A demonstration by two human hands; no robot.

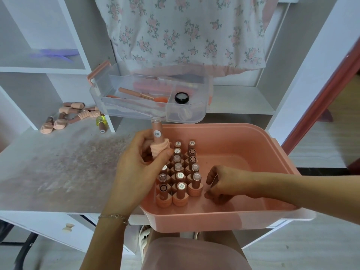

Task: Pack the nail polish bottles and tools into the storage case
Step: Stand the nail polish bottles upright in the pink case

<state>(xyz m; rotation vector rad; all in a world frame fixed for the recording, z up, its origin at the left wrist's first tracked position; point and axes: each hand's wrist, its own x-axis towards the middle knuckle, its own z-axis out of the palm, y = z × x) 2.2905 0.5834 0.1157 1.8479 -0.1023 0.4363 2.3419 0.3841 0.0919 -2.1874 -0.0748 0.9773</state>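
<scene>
My left hand [140, 162] grips a peach nail polish bottle [158, 145] labelled 085, held upright over the left edge of the pink storage case [243, 219]. Several bottles [180, 178] stand in neat rows inside the case at its left side. My right hand [224, 183] hovers low in the case just right of those rows, fingers loosely curled and holding nothing. Several more bottles [72, 117] lie on their sides on the table at the far left. A clear tray [148, 112] behind the case holds brushes [136, 94] and a small black jar [181, 97].
The case overhangs the front edge of the speckled white table [58, 168]. White shelving [39, 67] rises at the left with a purple object [56, 53] on it. A floral garment [185, 30] hangs behind. The case's right half is bare floor.
</scene>
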